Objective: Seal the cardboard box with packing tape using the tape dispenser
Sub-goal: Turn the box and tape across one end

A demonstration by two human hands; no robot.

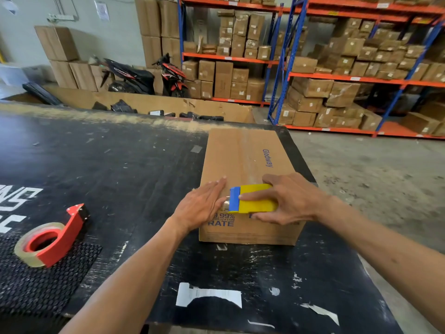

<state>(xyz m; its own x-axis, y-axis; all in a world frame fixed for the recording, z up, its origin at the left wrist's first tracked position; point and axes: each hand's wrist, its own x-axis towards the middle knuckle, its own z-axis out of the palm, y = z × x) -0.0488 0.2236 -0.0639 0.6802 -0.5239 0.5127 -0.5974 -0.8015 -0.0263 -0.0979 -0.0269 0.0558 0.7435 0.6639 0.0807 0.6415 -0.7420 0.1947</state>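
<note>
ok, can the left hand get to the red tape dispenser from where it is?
Probably yes. The left hand lies flat on the cardboard box, holding nothing, and only bare black table lies between it and the red tape dispenser.

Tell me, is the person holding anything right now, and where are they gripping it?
The right hand holds the yellow and blue tape dispenser by its yellow body, on the cardboard box. The left hand holds nothing; it lies flat on the box.

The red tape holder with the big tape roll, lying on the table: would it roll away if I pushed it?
Probably not. The red plastic tape dispenser lies flat on its side, so its round tan tape roll cannot turn like a wheel. It partly rests on a bumpy black mat, which would likely drag on it. It looks stiff.
</note>
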